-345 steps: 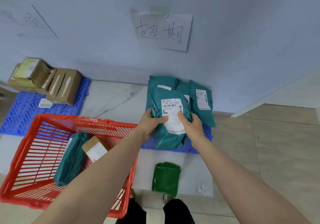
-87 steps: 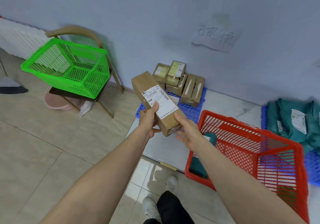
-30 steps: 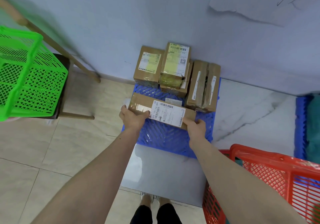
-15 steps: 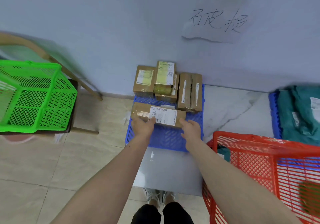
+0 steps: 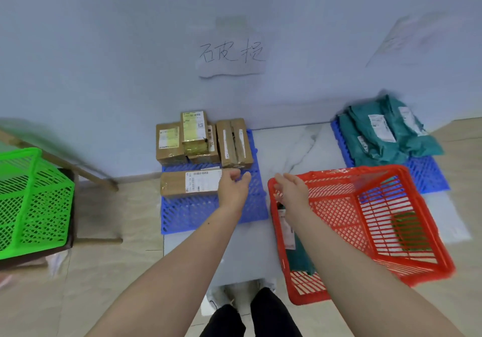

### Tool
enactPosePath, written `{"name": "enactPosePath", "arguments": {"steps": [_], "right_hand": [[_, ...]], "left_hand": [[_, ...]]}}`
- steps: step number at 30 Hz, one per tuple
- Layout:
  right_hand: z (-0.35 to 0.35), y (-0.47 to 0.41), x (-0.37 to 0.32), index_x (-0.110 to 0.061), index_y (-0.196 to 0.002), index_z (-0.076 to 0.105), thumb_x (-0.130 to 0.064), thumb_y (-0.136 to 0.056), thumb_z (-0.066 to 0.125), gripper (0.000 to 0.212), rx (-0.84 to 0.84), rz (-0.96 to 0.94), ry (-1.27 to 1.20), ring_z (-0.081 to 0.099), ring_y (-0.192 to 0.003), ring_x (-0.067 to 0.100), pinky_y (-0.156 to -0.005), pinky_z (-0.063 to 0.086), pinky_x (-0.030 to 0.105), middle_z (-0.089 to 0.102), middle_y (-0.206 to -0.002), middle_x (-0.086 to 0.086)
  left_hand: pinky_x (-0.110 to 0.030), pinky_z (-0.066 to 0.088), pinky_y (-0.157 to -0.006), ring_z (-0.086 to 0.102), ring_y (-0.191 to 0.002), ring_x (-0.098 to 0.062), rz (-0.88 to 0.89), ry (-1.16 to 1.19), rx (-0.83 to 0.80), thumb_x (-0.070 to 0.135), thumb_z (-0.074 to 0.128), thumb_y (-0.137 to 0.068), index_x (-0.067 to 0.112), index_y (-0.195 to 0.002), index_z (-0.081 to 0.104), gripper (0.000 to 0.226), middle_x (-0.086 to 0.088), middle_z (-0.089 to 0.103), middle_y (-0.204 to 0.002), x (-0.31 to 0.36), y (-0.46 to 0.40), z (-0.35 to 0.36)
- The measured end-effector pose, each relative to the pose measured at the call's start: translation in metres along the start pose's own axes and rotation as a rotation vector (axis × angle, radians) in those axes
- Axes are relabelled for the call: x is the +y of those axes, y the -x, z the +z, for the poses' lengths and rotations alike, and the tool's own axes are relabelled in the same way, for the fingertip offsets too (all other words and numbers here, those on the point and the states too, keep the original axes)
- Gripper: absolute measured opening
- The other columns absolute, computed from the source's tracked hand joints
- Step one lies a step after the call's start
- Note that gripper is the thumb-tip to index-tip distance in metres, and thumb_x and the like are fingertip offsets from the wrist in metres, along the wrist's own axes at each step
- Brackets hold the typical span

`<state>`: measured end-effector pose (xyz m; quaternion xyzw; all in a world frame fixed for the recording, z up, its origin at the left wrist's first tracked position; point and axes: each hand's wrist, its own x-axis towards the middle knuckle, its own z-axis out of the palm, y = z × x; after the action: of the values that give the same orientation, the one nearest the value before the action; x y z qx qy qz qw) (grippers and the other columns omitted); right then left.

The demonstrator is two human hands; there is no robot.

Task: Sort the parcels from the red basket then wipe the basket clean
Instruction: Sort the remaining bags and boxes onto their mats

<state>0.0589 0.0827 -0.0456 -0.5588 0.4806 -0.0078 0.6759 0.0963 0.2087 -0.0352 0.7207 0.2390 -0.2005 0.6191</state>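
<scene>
The red basket point(image 5: 422, 235) stands on the floor at the right, with a teal bag parcel point(image 5: 297, 256) lying along its left side. A long brown box point(image 5: 190, 184) with a white label lies on the left blue mat point(image 5: 198, 214), in front of several stacked brown boxes point(image 5: 200, 138). My left hand point(image 5: 233, 186) hovers just right of that box, fingers relaxed, holding nothing. My right hand point(image 5: 290, 189) is over the basket's near-left corner, fingers loose and empty. Teal bag parcels point(image 5: 383, 133) are piled on the right blue mat point(image 5: 427, 175).
A green basket point(image 5: 31, 198) sits on a wooden chair point(image 5: 86, 172) at the left. A paper sign point(image 5: 230, 55) hangs on the wall above the boxes. A dark green cloth point(image 5: 408, 228) shows through the red basket's mesh. My feet point(image 5: 242, 297) are at the bottom.
Both hands have let go of the long brown box, which now lies on the left blue mat. They have moved right, toward the red basket.
</scene>
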Motion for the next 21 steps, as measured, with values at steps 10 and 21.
{"name": "enactPosePath", "arguments": {"steps": [10,21], "right_hand": [[-0.112,-0.047,0.011,-0.013,-0.119,0.059,-0.029,-0.085,0.076,0.041,0.077,0.090,0.100,0.066,-0.099,0.025,-0.082,0.057,0.039,0.067,-0.114,0.009],[-0.171,-0.109,0.059,-0.009,-0.145,0.043,-0.047,-0.088,0.070,0.073,-0.157,0.236,0.533,0.051,-0.129,0.028,-0.101,0.042,0.037,0.051,-0.144,0.010]], "left_hand": [[-0.033,0.055,-0.077,0.067,-0.097,-0.025,-0.005,-0.001,-0.133,0.019,0.066,-0.093,0.011,-0.107,0.061,0.016,-0.013,0.069,-0.109,-0.025,0.039,0.099],[-0.042,0.049,-0.098,0.058,-0.115,-0.030,-0.382,0.057,0.045,0.035,0.050,-0.101,0.013,-0.131,0.053,0.037,-0.007,0.061,-0.126,-0.126,0.061,0.180]]}}
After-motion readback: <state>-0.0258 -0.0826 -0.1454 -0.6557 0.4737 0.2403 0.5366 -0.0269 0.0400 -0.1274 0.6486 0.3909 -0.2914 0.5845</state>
